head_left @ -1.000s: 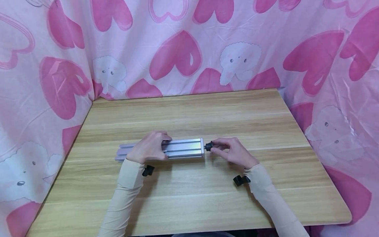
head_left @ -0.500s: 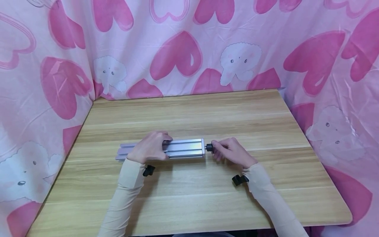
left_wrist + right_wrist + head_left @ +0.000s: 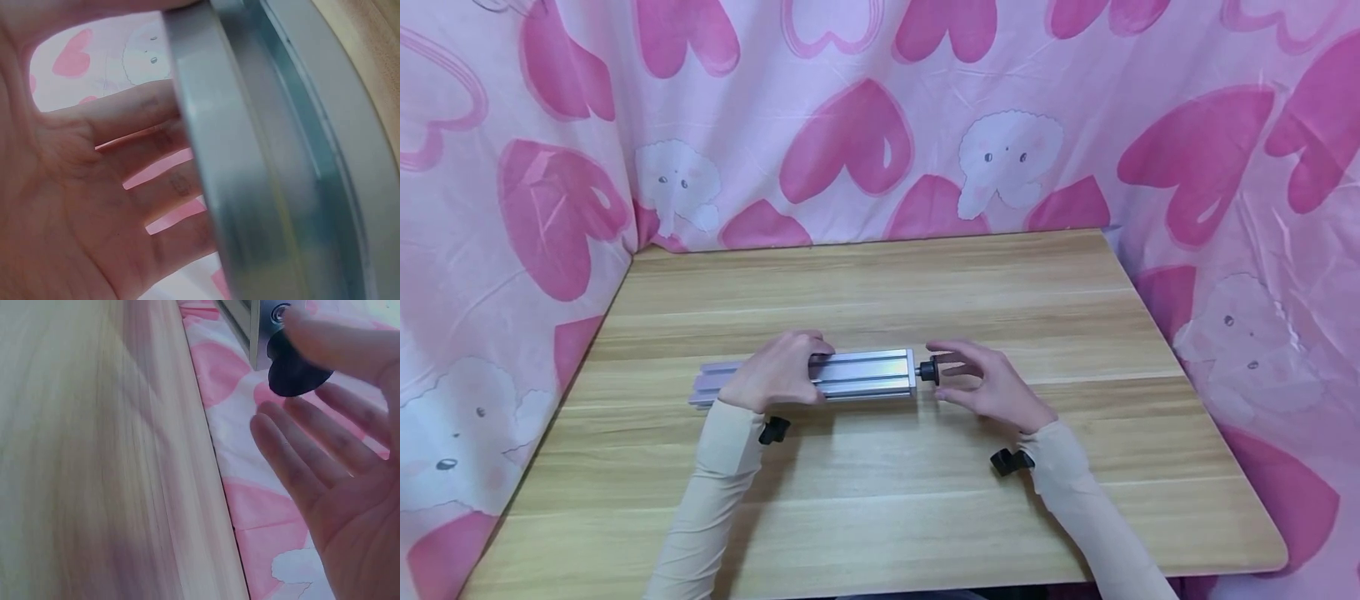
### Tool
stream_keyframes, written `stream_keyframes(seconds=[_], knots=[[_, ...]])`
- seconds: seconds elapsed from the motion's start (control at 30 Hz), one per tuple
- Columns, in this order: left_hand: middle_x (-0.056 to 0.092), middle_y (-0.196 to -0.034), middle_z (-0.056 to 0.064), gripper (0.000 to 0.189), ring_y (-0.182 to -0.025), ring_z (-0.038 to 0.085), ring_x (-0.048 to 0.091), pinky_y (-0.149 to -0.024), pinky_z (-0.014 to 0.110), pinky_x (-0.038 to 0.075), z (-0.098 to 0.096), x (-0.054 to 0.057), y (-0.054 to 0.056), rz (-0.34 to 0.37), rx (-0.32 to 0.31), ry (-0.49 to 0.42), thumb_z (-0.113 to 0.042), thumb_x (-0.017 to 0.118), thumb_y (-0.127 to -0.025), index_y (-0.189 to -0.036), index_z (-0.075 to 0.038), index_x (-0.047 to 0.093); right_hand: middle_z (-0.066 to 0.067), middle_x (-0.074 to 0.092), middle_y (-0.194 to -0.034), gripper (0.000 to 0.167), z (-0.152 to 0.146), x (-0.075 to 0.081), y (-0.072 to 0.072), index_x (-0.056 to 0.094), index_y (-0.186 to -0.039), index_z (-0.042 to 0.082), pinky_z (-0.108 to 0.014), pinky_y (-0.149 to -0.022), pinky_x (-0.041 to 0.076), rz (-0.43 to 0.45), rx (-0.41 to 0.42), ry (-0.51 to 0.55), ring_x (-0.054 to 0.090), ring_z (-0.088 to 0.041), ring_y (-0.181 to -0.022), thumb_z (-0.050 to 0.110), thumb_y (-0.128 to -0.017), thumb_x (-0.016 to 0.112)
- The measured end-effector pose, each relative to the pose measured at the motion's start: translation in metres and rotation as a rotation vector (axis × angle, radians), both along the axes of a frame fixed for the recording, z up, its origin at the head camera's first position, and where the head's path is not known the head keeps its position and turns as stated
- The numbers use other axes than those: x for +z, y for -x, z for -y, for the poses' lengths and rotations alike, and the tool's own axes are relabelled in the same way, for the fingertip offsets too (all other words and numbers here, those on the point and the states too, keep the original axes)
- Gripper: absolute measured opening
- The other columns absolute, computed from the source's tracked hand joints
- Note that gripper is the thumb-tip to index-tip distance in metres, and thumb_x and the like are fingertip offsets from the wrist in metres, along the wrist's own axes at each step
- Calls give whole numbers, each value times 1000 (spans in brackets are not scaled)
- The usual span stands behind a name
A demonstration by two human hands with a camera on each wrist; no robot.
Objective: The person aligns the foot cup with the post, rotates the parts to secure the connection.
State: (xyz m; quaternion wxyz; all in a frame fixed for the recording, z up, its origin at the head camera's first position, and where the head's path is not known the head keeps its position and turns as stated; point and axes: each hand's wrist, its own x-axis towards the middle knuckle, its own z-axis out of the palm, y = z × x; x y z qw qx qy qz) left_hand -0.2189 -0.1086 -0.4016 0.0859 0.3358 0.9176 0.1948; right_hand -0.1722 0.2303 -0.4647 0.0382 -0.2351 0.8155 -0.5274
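A silver aluminium linear slide (image 3: 868, 374) lies lengthwise on the table, with a black knob (image 3: 928, 371) on a short shaft at its right end. My left hand (image 3: 775, 372) grips the slide across its middle, covering part of it. In the left wrist view, the fingers reach the metal side of the slide (image 3: 219, 150). My right hand (image 3: 992, 385) is around the knob, its fingers spread and extended. The right wrist view shows the thumb in front of the black knob (image 3: 294, 372), with the fingers beyond it; whether the thumb touches it I cannot tell.
The wood-grain table (image 3: 880, 292) extends around the slide on all sides. A pink curtain with hearts (image 3: 850, 142) hangs along the back and both sides. A small black device (image 3: 1011, 461) is strapped at the right wrist, another (image 3: 774, 430) at the left.
My right hand's fingers pinched the knob, curled in beside it half a second ago, and are now spread apart around it. The left hand and the slide stay in place.
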Motion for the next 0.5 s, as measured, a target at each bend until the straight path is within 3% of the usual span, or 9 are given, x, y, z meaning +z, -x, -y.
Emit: stream_keyframes(seconds=[0.2,0.5], knots=[[71,-98,5,50,-83,16,59,-78,32,52,1,-1,0,-6,-3,8,-20,77,-60,-107,-2,74,-3,65,-137,60,5,-1,1,63,-136,13,-35,-101,52,-45,-9,11,67,-21,-119,-2,-80,80],[70,-97,6,52,-80,16,56,-74,32,49,-1,0,0,11,6,13,-19,78,-60,-109,-2,74,-9,73,-121,50,2,-1,1,63,-134,2,-38,-95,55,-25,-22,-39,73,-21,-102,8,-86,78]])
